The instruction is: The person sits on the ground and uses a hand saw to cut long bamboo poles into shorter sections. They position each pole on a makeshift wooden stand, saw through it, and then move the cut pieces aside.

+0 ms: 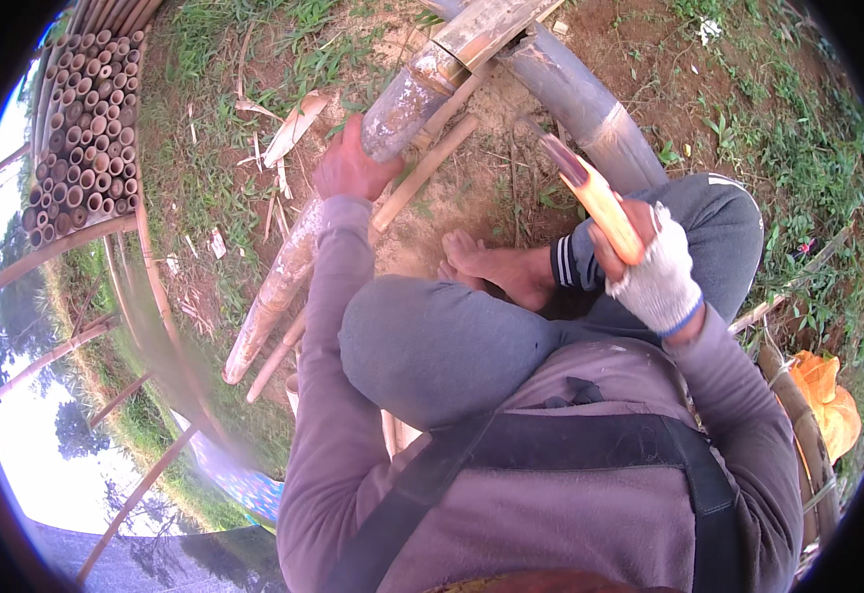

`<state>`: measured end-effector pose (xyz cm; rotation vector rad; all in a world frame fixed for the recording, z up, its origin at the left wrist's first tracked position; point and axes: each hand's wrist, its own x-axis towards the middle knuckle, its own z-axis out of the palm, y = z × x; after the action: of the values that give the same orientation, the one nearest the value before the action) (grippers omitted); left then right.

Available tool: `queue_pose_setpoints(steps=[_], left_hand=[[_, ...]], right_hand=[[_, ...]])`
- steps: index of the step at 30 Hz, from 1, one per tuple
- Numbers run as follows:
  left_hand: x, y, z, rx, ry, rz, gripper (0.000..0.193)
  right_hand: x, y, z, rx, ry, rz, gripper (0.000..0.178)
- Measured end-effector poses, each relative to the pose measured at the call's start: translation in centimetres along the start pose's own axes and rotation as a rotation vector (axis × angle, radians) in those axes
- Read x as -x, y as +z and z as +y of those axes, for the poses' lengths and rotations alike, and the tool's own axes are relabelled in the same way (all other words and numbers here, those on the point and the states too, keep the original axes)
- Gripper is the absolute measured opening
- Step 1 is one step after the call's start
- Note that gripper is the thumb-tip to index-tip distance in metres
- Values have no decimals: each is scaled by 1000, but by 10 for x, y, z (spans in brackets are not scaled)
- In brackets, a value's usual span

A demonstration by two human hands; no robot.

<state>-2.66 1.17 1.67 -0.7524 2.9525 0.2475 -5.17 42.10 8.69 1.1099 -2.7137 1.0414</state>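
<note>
My bare left hand (353, 166) is closed around a thick, whitish-brown bamboo pole (279, 272), which slants from the lower left up toward the top centre. The pole's far end meets a split bamboo piece (486, 32). In my right hand (651, 272), which wears a white knit fingerless glove, I grip a knife (610, 212) by its pale wooden handle. Its dark blade points up and left, held apart from the pole, and the tip is too blurred to make out clearly. A thinner bamboo stick (427, 170) lies beside the pole.
A thick grey bamboo log (590, 109) lies across the ground beyond my knees. My bare foot (506, 269) rests near the pole. Cut bamboo tubes (86, 128) are stacked at far left. Pale shavings (296, 128) litter the grass. An orange mesh bag (827, 405) sits at right.
</note>
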Motion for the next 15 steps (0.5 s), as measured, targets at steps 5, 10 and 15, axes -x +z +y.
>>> queue_pose_setpoints(steps=[5,10,15], left_hand=[[-6,3,-3,41,31,16,91],[8,3,-7,13,-26,-51,92],[-1,-5,9,-14,-45,-71,95]], right_hand=[[-83,66,3,24,95,120,30],[-5,-5,-10,-35,-19,17,24],[-27,33,10,-102,42,70,20]])
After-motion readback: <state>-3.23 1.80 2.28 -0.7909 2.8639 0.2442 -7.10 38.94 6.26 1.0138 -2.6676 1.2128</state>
